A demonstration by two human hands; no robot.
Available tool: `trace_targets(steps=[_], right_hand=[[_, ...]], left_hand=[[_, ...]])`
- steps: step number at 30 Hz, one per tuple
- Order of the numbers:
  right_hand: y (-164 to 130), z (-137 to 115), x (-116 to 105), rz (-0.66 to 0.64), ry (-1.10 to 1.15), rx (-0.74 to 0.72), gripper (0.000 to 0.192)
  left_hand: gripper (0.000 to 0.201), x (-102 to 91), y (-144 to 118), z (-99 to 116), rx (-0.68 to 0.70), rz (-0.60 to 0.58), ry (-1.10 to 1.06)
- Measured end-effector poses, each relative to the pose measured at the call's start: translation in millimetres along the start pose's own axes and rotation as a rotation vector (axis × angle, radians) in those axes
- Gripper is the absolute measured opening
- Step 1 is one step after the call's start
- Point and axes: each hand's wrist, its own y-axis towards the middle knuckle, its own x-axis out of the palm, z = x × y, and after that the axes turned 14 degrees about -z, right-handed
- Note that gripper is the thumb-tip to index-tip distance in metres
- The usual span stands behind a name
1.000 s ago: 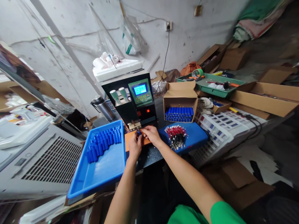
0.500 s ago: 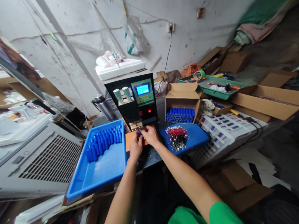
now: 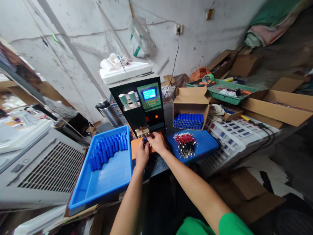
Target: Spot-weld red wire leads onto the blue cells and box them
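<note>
My left hand [image 3: 141,153] and my right hand [image 3: 157,143] are together on an orange pad [image 3: 135,144], both pinching a small blue battery cell [image 3: 145,140] just under the metal tips [image 3: 142,131] of a black spot welder [image 3: 140,102] with a lit blue screen. A blue tray [image 3: 111,178] to the left holds several blue cells [image 3: 107,150]. Right of my hands, a pile of red-wired connectors [image 3: 186,143] lies on a blue mat [image 3: 205,144].
An open cardboard box [image 3: 190,98] with stacked blue cells stands behind the mat. A steel kettle [image 3: 107,112] sits left of the welder. A green tray [image 3: 221,91] with tape and tools, cardboard boxes and a white grid tray [image 3: 226,133] lie to the right. A grey vented unit [image 3: 46,169] is at left.
Both hands stay on the cell under the welder tips. The view has shifted slightly; nothing else has visibly moved.
</note>
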Motion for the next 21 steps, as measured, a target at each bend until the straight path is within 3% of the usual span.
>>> trace_targets(steps=[21], right_hand=[[0.4, -1.3, -1.5, -0.017, 0.043, 0.0, 0.012]], left_hand=[[0.034, -1.1, -1.3, 5.2, -0.036, 0.012, 0.051]])
